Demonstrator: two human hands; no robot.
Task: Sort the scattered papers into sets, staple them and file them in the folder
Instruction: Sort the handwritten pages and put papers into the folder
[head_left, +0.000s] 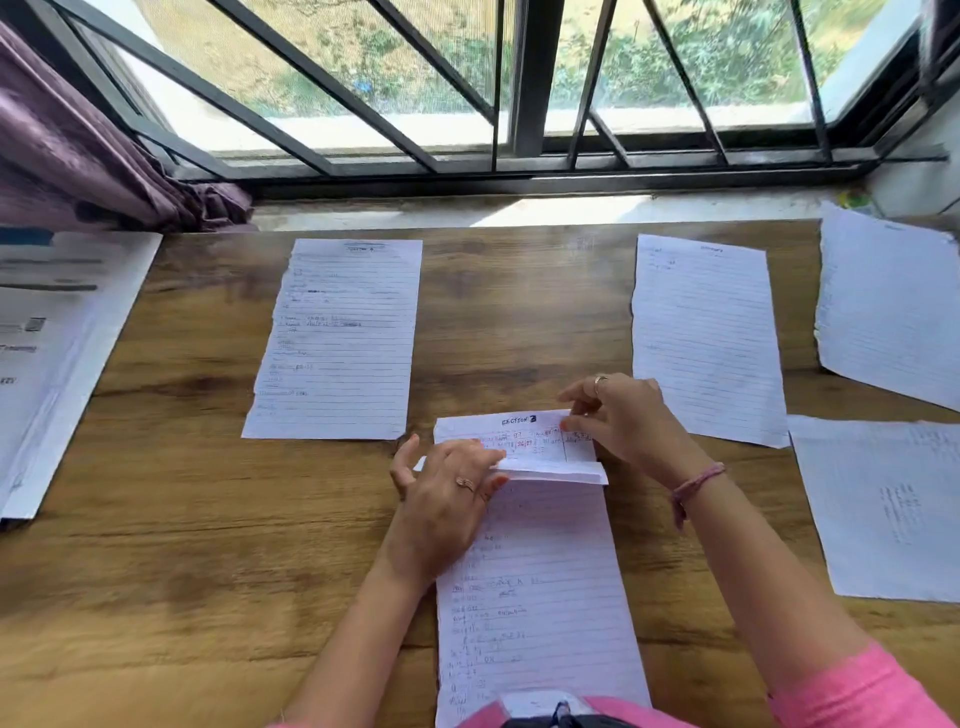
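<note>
Wooden table (208, 519): lined sheet (540, 597) lies lengthwise toward window.

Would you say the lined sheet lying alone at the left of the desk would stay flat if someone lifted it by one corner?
Probably not. The lined sheet looks like one thin, light page, so it would likely droop. On the smooth wooden desk it should slide easily. Its ragged left edge suggests that it tears readily.

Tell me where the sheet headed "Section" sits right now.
Head view, centre foreground: the Section sheet lies on the wooden table, between the left hand and right hand.
</note>
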